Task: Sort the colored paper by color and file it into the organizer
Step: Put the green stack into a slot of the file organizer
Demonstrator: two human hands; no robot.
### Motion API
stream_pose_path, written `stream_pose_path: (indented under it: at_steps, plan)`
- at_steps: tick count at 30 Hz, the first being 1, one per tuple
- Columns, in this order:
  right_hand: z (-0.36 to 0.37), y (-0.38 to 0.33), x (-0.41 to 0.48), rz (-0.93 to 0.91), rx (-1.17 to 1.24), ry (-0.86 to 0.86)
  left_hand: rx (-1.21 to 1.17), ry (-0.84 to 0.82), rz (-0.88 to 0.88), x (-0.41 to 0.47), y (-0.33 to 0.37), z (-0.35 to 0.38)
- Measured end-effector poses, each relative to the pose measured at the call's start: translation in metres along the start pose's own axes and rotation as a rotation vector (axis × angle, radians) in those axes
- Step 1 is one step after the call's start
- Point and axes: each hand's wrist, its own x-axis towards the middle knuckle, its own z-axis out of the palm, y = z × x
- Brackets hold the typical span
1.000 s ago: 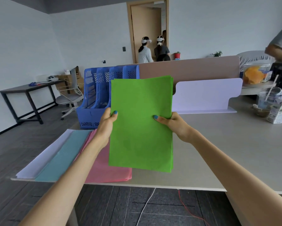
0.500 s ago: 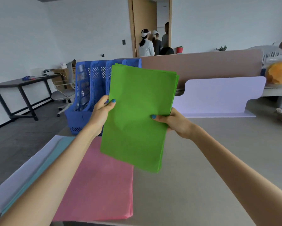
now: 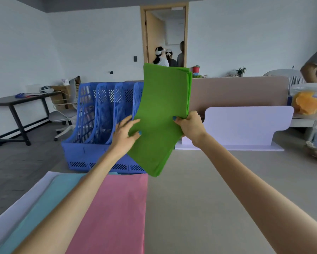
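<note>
A stack of green paper (image 3: 163, 114) is held upright in the air, tilted, in front of the blue slotted organizer (image 3: 99, 125). My right hand (image 3: 189, 126) grips the stack's right edge, thumb on the front. My left hand (image 3: 125, 135) touches the stack's left edge with fingers spread and nearly straight, thumb on the front sheet. The stack's lower corner hangs just above the desk near the organizer's right end. On the desk lie a pink stack (image 3: 115, 213), a teal stack (image 3: 42, 208) and a pale lavender stack (image 3: 16, 208) side by side.
A lavender board (image 3: 245, 125) stands on the grey desk (image 3: 199, 198) before a tan partition (image 3: 236, 92). Bags and containers (image 3: 306, 101) sit at the far right. A dark table (image 3: 16, 101) and office chair (image 3: 66, 112) stand left. People are in the doorway (image 3: 165, 57).
The green stack has risen and moved forward toward the organizer's right end. My left hand has loosened from a grip to a spread touch. The view has moved closer to the desk.
</note>
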Motion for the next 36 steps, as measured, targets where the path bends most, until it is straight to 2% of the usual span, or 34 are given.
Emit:
stream_pose_path:
  at_steps: [2, 8, 15, 19, 25, 29, 36]
  plan:
    - [0.001, -0.01, 0.006, -0.028, -0.061, 0.061, -0.013, -0.044, 0.045, 0.004, 0.003, 0.001]
    - [0.009, -0.019, 0.016, -0.031, -0.187, 0.173, -0.263, -0.326, 0.043, 0.003, 0.015, 0.004]
    - [0.032, -0.024, 0.009, -0.112, -0.328, 0.209, -0.3, -0.373, 0.034, 0.001, 0.009, 0.008]
    - [0.033, -0.036, 0.014, -0.153, -0.386, 0.254, -0.222, -0.427, 0.027, 0.007, 0.012, 0.01]
    - [0.026, -0.019, 0.011, -0.116, -0.349, 0.32, -0.123, -0.364, 0.167, 0.006, 0.018, 0.026]
    - [0.018, -0.016, 0.002, -0.124, -0.322, 0.376, -0.151, -0.354, 0.217, 0.002, 0.026, 0.029]
    - [0.029, -0.021, -0.004, -0.166, -0.273, 0.305, -0.001, -0.244, 0.239, -0.006, 0.02, 0.014]
